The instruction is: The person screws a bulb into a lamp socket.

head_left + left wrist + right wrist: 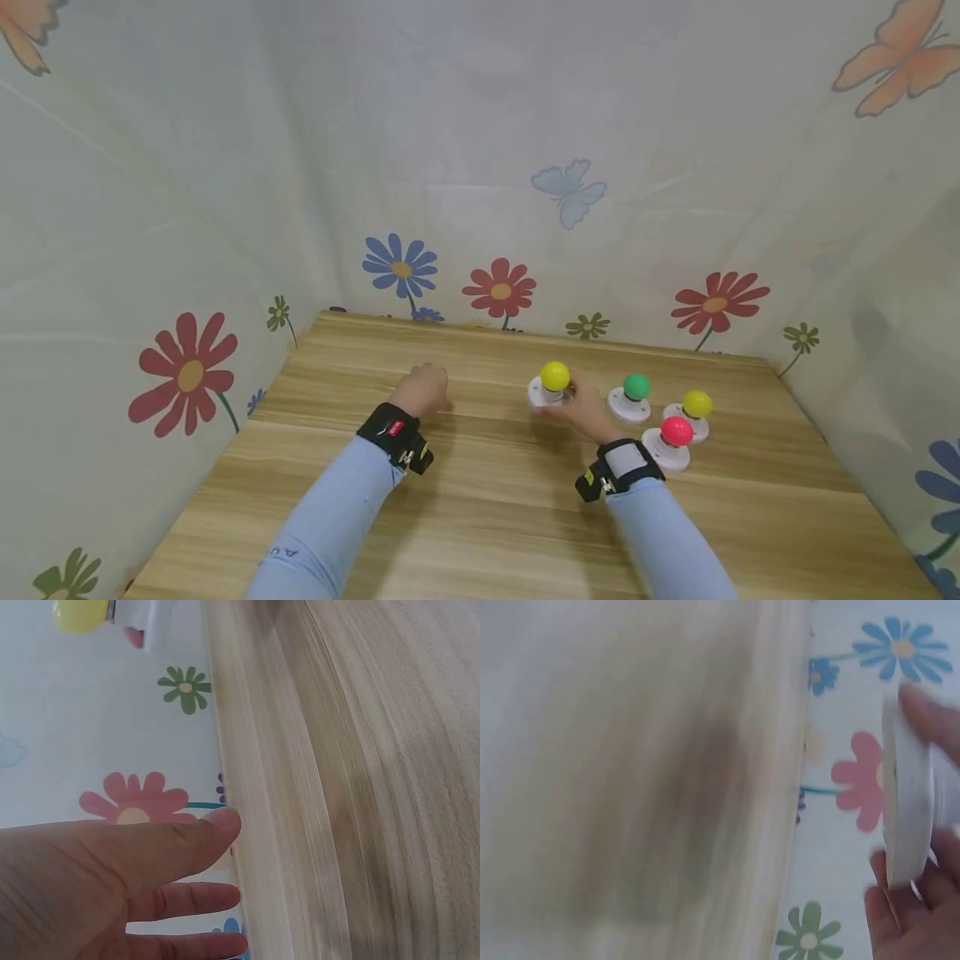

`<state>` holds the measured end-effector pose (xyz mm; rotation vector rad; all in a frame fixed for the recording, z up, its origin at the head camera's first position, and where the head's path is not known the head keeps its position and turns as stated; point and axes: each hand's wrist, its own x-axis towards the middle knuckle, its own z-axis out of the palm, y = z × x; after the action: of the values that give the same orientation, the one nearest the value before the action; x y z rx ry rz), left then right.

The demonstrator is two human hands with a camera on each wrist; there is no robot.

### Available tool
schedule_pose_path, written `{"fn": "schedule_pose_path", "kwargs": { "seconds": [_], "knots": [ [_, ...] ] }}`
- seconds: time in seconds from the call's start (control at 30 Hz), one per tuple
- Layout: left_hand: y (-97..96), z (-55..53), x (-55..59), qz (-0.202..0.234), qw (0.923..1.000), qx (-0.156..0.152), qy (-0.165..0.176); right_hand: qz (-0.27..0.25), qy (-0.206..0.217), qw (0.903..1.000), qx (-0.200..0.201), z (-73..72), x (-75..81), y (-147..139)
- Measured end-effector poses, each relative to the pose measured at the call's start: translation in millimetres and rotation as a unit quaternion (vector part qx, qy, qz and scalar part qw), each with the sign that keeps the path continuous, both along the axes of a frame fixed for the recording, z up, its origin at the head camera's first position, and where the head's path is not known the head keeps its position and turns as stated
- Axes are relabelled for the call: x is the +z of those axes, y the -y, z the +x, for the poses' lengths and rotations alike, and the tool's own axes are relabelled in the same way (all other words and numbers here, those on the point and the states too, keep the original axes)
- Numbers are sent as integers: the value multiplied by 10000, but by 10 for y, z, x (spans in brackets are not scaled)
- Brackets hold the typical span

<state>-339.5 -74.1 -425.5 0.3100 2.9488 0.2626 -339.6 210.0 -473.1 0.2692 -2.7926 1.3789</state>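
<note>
My right hand grips the white round base of a lamp holder with a yellow bulb standing up from it. In the right wrist view the base shows edge-on, lifted off the wood, with thumb and fingers around its rim. The yellow bulb also appears at the top left of the left wrist view. Left of the lamp holder, my left hand hovers over the table and holds nothing; its thumb and fingers are extended with gaps between them.
Right of my right hand stand lamp holders with a green bulb, another yellow bulb and a pink-red bulb. The wooden table meets a white curtain printed with flowers and butterflies at its back and sides.
</note>
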Motion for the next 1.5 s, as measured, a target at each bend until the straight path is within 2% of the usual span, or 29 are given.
{"fn": "schedule_pose_path", "kwargs": {
  "seconds": [0.13,0.2,0.3,0.4,0.5,0.7,0.77,0.87,0.93,1.1,1.23,1.33,1.4,1.5],
  "knots": [
    [7,4,-4,31,10000,77,-16,-72,-173,9976,-673,-177,29,-119],
    [12,7,-19,-6,10000,18,-51,-261,-104,9958,-874,-271,-53,-161],
    [18,3,-56,-31,9999,-92,-121,-367,88,9935,-1074,-387,-264,-198],
    [27,1,-85,28,9998,-127,-168,-134,306,9926,-1167,-454,-484,-224],
    [30,-1,-102,108,9998,-50,-166,318,308,9921,-1177,-488,-630,-272],
    [11,-5,-124,68,9997,-50,-224,466,454,9921,-1072,-505,-662,-345],
    [0,-5,-118,68,9997,-84,-240,401,534,9929,-987,-499,-626,-368],
    [-13,-2,-107,68,9995,-134,-290,359,633,9937,-848,-458,-488,-400],
    [-22,3,-100,76,9994,-144,-306,340,646,9938,-834,-408,-334,-412],
    [-48,19,-88,45,9991,-179,-389,602,306,9942,-839,-211,150,-402],
    [-73,28,-64,21,9988,-199,-439,1151,323,9922,-345,2,472,-388],
    [-81,33,-47,12,9987,-204,-475,1806,650,9809,313,148,576,-389],
    [-83,36,-47,4,9984,-213,-516,2179,995,9686,659,223,581,-395],
    [-89,44,-71,36,9983,-218,-540,2693,1470,9472,931,282,523,-426]
  ]
}}
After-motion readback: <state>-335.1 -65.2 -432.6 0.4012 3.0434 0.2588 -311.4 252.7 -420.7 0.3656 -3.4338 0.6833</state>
